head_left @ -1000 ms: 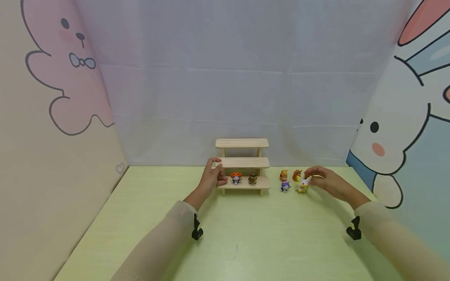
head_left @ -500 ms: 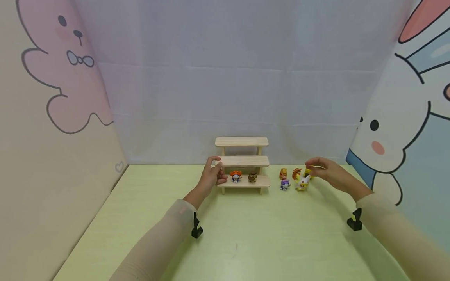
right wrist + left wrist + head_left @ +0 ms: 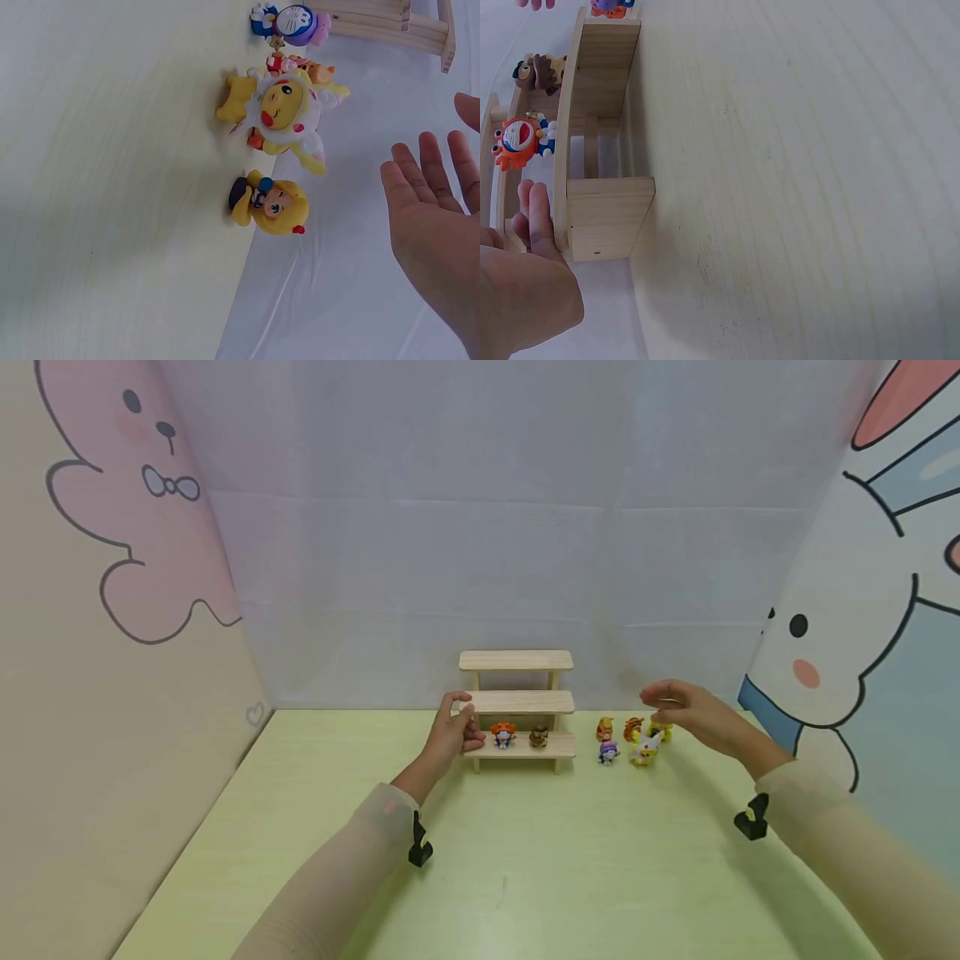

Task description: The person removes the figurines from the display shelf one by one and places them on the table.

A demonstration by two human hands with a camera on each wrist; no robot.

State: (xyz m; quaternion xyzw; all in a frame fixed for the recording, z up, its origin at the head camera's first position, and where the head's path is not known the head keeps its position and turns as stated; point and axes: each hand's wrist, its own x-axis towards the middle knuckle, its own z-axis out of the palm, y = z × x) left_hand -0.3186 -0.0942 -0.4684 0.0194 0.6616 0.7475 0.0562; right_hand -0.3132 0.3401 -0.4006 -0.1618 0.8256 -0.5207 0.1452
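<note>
My left hand (image 3: pixel 447 737) grips the left end of a three-tier wooden shelf (image 3: pixel 517 701), its fingers curled at the middle and lowest tiers. On the lowest tier stand a figurine in an orange hood (image 3: pixel 503 736) and a brown owl-like figurine (image 3: pixel 538 737). My right hand (image 3: pixel 693 717) hovers holding nothing, fingers loosely bent, above a cluster of small figurines. Among them are a purple-hatted one (image 3: pixel 608 752), a yellow one with white ears (image 3: pixel 285 109), a yellow-haired one (image 3: pixel 281 206), an orange-yellow one (image 3: pixel 604 728) and an orange striped one (image 3: pixel 633 728).
The pale green tabletop (image 3: pixel 480 860) runs back to a white cloth (image 3: pixel 420 568). A side wall with a pink bear drawing (image 3: pixel 150 527) stands left, another with a rabbit drawing (image 3: pixel 832 610) right. The shelf is close to the back cloth.
My right hand has let go of the white-eared figurine, which now stands among the others, and has risen above the cluster. The left hand stays on the shelf.
</note>
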